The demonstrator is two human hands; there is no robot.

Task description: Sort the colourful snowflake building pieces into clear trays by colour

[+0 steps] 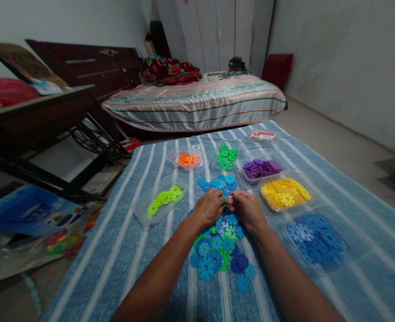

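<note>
Tubs [143, 213] lie left, right and behind the heaped discs [216, 243].

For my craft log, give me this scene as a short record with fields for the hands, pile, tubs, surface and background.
Hands: left hand and right hand close together at a green piece; grip unclear
Pile: mostly blue and green pieces
Left tubs: lime pieces, orange pieces
Middle tub: green pieces
Right tubs: purple pieces, yellow pieces, blue pieces
Surface: striped cloth
Background: bed
</note>
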